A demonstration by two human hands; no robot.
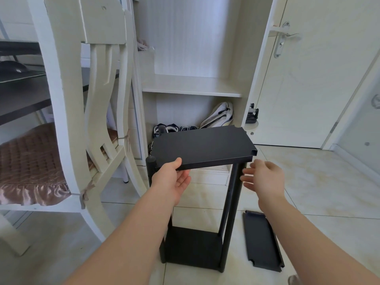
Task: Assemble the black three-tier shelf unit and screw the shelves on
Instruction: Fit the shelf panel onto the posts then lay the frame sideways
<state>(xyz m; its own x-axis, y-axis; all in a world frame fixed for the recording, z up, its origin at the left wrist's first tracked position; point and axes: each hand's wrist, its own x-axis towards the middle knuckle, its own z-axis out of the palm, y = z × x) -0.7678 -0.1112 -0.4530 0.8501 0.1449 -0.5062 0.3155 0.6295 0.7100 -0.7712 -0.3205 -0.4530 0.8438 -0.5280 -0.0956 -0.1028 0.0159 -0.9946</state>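
Observation:
A black shelf frame stands upright on the tiled floor, with a bottom shelf [193, 246] fixed between black posts [231, 212]. A black shelf panel [203, 146] lies across the post tops, tilted slightly. My left hand [174, 178] grips its near edge, thumb on top and fingers underneath. Beside the right front post, just below the panel's right end, my right hand [264, 177] hovers with fingers spread and holds nothing. A third black shelf panel [262, 240] lies flat on the floor to the right of the frame.
A white wooden chair [82, 112] with a brown cushion stands close on the left. Behind the frame is an open white cabinet [191, 87] with shoes [174, 128] at the bottom. A white door [304, 79] is at the right.

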